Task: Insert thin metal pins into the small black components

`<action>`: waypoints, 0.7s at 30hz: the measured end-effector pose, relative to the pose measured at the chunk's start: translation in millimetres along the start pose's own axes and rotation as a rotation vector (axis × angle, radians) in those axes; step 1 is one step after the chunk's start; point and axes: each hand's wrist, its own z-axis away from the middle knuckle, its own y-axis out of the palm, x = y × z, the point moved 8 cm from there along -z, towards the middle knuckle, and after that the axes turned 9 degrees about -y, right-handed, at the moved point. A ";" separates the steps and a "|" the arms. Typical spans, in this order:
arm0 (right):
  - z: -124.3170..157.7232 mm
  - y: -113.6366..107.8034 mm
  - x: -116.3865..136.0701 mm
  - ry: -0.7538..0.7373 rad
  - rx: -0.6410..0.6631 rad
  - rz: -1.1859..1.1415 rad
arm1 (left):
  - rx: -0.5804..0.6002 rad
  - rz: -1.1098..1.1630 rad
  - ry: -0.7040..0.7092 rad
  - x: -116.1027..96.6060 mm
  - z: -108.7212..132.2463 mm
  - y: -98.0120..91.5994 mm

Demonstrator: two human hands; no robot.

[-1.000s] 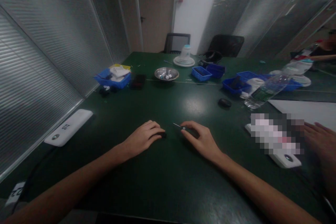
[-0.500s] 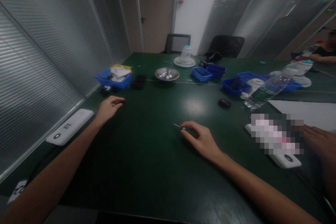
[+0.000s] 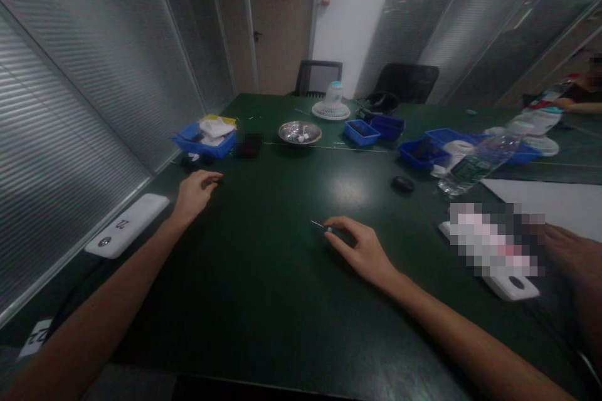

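My right hand point(image 3: 360, 249) rests on the dark green table point(image 3: 282, 301), fingers closed round a small screwdriver point(image 3: 322, 226) whose thin metal tip points left. My left hand point(image 3: 195, 191) is stretched out to the far left, fingers curled round a small dark object point(image 3: 215, 181) on the table, near a blue bin point(image 3: 203, 140) holding white and yellow items. What the dark object is I cannot make out.
A white power bank point(image 3: 126, 224) lies at the left edge. Farther back stand a metal bowl point(image 3: 300, 132), a small fan point(image 3: 332, 104), several blue trays point(image 3: 360, 131), a dark mouse-like object point(image 3: 403, 184) and a water bottle point(image 3: 475, 166). Another person's hand point(image 3: 571, 254) is at the right.
My left hand left the spot beside the right hand and reached far left toward the blue bin, carrying the small dark object. The right hand stayed put.
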 end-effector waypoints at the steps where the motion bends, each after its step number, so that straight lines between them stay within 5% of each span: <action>1: -0.1 -0.4 0.5 -0.002 -0.003 0.006 | -0.004 -0.001 -0.003 -0.8 0.0 -0.8; 11: 4.4 -5.7 -6.5 0.089 0.003 -0.056 | -0.028 -0.051 -0.122 17.3 -1.9 -0.3; 21: 3.9 -6.5 -16.5 0.197 -0.017 -0.095 | 0.005 -0.137 0.030 4.8 16.3 0.8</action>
